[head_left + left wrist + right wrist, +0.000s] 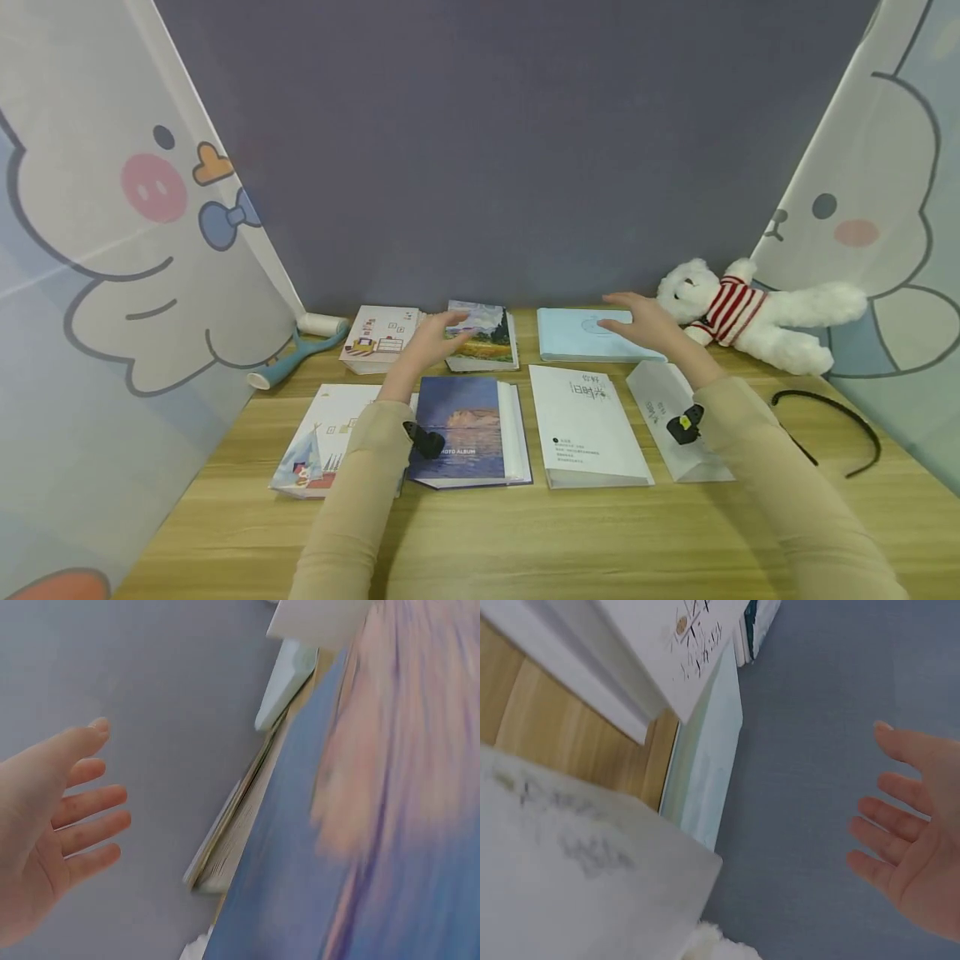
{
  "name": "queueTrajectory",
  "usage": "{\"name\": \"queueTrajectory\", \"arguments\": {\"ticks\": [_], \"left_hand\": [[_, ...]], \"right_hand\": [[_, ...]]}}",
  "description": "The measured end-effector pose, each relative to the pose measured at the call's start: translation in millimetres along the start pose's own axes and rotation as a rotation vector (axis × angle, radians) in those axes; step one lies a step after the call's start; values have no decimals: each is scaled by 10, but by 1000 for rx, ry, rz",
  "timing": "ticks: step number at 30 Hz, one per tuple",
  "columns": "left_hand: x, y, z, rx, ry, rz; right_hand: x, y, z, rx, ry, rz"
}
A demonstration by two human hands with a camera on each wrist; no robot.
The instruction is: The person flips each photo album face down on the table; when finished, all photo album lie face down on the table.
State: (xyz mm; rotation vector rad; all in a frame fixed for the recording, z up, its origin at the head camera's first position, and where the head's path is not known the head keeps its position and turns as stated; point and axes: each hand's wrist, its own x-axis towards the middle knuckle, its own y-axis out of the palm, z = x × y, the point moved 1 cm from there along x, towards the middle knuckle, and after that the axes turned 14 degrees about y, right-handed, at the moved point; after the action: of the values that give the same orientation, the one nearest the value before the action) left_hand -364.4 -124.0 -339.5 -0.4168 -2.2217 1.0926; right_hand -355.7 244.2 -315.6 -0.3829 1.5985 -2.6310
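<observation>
Wooden desk: carries seven albums in two rows, set against a grey-purple backdrop.
Left hand: raised over the back row, fingers straight and spread, holding nothing; the left wrist view confirms an open palm.
Left hand position: above the gap between the cream album and the landscape album, fingertips over the landscape album's left edge; contact cannot be told.
Right hand: raised, fingers straight and spread, holding nothing; the right wrist view shows the palm open.
Right hand position: over the right part of the pale blue album, back row; contact cannot be told.
Front row, left to right: tent album, dark blue album marked PHOTO ALBUM, white album, second white album partly under the right forearm.
Wrist views: the left shows the dark blue album close and blurred; the right shows the pale blue album on edge beside a white album.
Toy bear: white, striped jumper, lying at the back right, just beside the right hand.
Lint roller: back left of the desk, near the cream album.
Black headband: right side of the desk, well apart from the albums.
Side curtains: cartoon prints, left and right.
</observation>
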Motion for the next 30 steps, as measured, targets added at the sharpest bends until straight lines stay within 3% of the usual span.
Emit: {"name": "queueTrajectory", "arguments": {"ticks": [12, 21, 30], "left_hand": [[443, 439, -178, -104, 17, 60], [586, 754, -214, -252, 48, 112], [638, 973, -189, -255, -2, 150]], "right_hand": [[209, 227, 45, 30, 28, 18], [297, 435, -44, 24, 6, 46], [289, 630, -95, 35, 27, 123]]}}
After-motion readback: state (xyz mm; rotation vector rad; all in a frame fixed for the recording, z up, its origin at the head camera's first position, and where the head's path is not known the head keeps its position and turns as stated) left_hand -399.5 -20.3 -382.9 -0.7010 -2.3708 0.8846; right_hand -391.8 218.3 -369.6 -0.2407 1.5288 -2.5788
